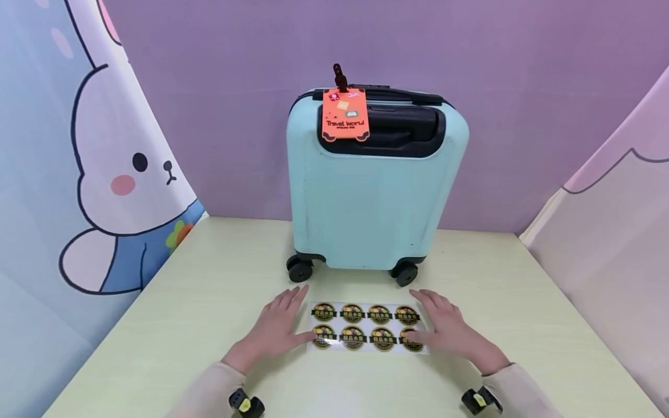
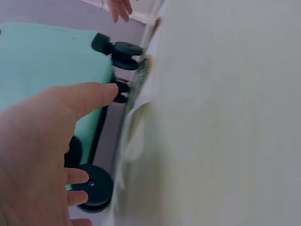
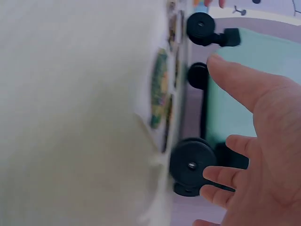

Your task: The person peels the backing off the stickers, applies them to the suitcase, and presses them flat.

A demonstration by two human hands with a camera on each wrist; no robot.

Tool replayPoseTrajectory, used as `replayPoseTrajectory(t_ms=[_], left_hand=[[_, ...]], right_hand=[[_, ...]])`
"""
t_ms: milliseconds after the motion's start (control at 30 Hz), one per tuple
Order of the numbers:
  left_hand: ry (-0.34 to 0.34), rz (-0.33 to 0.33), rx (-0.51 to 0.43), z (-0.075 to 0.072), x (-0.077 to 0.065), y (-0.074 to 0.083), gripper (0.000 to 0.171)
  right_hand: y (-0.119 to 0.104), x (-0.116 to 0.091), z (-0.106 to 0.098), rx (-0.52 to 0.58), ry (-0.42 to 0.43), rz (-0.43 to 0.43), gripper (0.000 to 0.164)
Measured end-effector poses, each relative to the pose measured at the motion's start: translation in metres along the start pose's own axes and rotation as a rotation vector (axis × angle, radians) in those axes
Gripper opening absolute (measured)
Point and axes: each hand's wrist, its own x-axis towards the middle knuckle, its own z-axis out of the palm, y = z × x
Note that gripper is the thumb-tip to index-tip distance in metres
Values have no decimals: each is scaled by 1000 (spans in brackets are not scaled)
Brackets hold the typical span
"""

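Observation:
A sheet of round black-and-gold stickers (image 1: 367,326) lies flat on the table between the two hands, in two rows. My left hand (image 1: 278,325) is at the sheet's left end, fingers extended, its thumb over or beside the edge. At the right end is my right hand (image 1: 444,324), fingers spread, its thumb over a corner sticker. Neither hand grips anything; whether the thumbs touch the sheet I cannot tell. Both wrist views show relaxed fingers, with a curled-up corner of the sheet (image 2: 138,113) near the left thumb. Behind the sheet stands a light-blue suitcase (image 1: 366,203) on black wheels.
An orange luggage tag (image 1: 345,115) hangs from the suitcase's top handle by a dark strap. The pale table (image 1: 183,325) meets a purple cloth backdrop (image 1: 219,104). A cartoon-printed cloth (image 1: 125,174) borders the left side, and another pale cloth (image 1: 617,244) borders the right.

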Motion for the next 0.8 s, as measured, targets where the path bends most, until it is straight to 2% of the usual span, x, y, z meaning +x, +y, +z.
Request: replayPoseTrajectory(t_ms=[200,400,567,800], left_hand=[[-97,-17,0,6,2,6,99],[-179,-30,13,3,3,14,98],[-189,-23,38,4,4,15,95],[-149,29,51,7,8,14,91]], right_hand=[[1,3,12,61,-147,29,93],[2,6,14,76,-205,34,98],[-1,9,12,76,-237,30,98],[-1,9,15,20,-197,14,96]])
